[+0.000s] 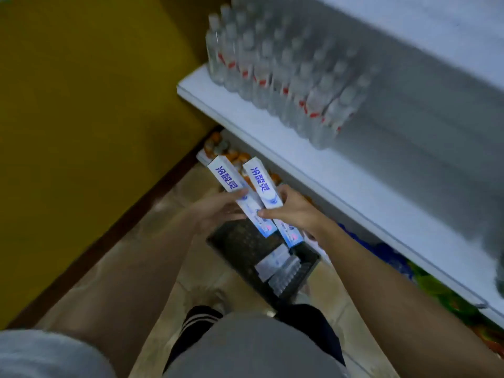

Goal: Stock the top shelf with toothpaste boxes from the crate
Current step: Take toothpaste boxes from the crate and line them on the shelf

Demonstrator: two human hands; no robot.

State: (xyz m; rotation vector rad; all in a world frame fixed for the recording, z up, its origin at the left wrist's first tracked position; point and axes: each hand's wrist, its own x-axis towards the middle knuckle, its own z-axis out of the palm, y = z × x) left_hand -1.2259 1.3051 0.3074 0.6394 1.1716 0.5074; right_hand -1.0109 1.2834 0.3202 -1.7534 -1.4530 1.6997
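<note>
Two white toothpaste boxes with blue lettering are held side by side above a dark plastic crate on the floor. My left hand grips the left box from below, fingers curled over its middle. My right hand holds the right box, thumb across its front. More boxes lie in the crate's far end. The top shelf shows only as a blurred white edge at the upper right.
A white shelf board juts out at the right, carrying rows of clear bottles with red labels. Orange items and coloured packets fill the lower shelves. A yellow wall stands on the left. My legs are at the bottom.
</note>
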